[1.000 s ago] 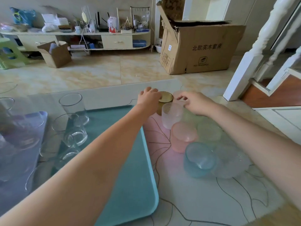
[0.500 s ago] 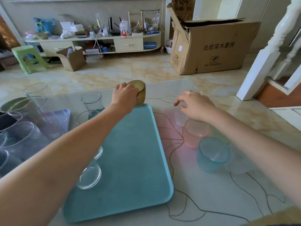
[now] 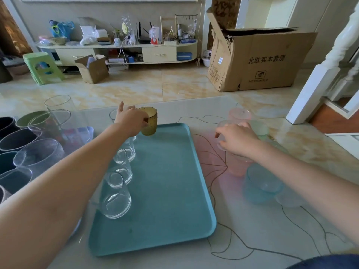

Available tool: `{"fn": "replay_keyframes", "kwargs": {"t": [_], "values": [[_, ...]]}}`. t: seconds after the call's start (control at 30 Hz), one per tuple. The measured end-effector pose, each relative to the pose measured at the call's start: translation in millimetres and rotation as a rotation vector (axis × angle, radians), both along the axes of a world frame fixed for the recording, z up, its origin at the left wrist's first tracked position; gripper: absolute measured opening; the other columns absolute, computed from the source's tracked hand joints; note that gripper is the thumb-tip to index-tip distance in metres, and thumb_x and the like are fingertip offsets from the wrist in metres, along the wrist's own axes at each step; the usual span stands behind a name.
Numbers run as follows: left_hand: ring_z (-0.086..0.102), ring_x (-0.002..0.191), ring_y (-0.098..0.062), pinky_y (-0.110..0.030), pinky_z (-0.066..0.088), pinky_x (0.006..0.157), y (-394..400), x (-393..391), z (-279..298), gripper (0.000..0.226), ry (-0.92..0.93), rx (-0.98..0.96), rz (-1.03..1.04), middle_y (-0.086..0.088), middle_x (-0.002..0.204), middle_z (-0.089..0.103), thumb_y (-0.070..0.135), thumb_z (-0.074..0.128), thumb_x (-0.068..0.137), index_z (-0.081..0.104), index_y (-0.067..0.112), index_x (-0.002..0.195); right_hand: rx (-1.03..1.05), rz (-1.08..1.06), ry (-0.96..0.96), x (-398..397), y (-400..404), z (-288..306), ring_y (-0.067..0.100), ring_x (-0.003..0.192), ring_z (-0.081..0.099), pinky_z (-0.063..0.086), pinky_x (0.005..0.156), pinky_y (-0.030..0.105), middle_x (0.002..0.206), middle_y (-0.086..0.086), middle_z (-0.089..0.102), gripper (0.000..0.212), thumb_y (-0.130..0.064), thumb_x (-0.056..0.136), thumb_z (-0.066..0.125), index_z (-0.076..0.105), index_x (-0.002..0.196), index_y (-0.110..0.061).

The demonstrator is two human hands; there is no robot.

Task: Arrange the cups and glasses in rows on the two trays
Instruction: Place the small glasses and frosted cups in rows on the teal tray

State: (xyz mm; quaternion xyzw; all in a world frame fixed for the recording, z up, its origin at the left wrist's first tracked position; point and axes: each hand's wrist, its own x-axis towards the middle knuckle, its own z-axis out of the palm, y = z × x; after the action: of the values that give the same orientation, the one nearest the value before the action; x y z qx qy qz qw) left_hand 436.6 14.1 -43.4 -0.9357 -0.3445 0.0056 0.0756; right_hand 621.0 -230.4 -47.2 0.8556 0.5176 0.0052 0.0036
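Note:
My left hand grips an amber glass cup at the far edge of the teal tray. A row of clear glass mugs stands along the tray's left side, partly behind my left forearm. My right hand holds a frosted clear cup to the right of the tray. Around it stand a pink cup, a pale green cup, another pink cup and a blue cup. A purple tray lies to the left under clear glasses.
Dark bowls and large clear glasses crowd the table's left edge. Beyond the table are a cardboard box, a green stool and a low shelf. A white post stands at the right.
My left hand carried the amber cup from the cluster of coloured cups leftward to the teal tray's far edge. My right hand took hold of the frosted clear cup. The view shifted.

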Motion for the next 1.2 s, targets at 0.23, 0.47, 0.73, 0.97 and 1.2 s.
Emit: {"fn": "replay_keyframes", "kwargs": {"t": [0.23,0.47,0.73,0.97,1.2], "values": [[0.018,0.143,-0.024,-0.055,-0.005,0.114,-1,-1,-11,0.028,-0.015,-0.038,-0.012,-0.004,0.135,0.053,0.036,0.046,0.095,0.063,0.021,0.111,0.037,-0.006,0.057,1,8,-3,0.021,0.105,0.057,0.031,0.082,0.030,0.108,-0.004,0.064,0.029,-0.009,0.086,0.046,0.064,0.097,-0.028],[0.015,0.144,-0.020,-0.059,-0.009,0.112,1,-3,-12,0.032,0.000,-0.074,-0.021,-0.001,0.139,0.049,0.040,0.048,0.093,0.062,0.021,0.113,0.092,-0.009,0.079,-5,21,0,0.026,0.092,0.060,0.032,0.069,0.027,0.099,0.001,0.066,0.034,0.001,0.082,0.046,0.065,0.087,-0.027],[0.012,0.146,-0.017,-0.058,-0.009,0.112,-2,-9,-12,0.036,-0.016,-0.115,-0.050,0.000,0.142,0.046,0.046,0.046,0.092,0.061,0.020,0.112,0.284,0.145,0.302,-36,43,17,0.016,0.089,0.066,0.052,0.087,0.036,0.086,-0.007,0.069,0.040,0.005,0.080,0.044,0.072,0.082,-0.024],[0.038,0.131,-0.032,-0.038,0.032,0.103,-13,-35,2,0.034,-0.448,-0.375,0.010,-0.018,0.138,0.044,0.004,0.038,0.094,0.048,0.007,0.127,0.227,0.376,0.366,-91,72,23,0.009,0.089,0.062,0.046,0.088,0.028,0.094,-0.008,0.073,0.035,0.001,0.082,0.051,0.073,0.083,-0.025],[0.051,0.103,-0.032,-0.043,0.049,0.080,-33,-67,5,0.029,-0.542,-0.208,0.122,-0.016,0.115,0.052,-0.006,0.043,0.081,0.055,0.007,0.104,0.101,0.407,0.294,-123,90,2,0.019,0.094,0.065,0.052,0.085,0.031,0.103,0.003,0.071,0.043,0.010,0.081,0.043,0.074,0.086,-0.020]]}}
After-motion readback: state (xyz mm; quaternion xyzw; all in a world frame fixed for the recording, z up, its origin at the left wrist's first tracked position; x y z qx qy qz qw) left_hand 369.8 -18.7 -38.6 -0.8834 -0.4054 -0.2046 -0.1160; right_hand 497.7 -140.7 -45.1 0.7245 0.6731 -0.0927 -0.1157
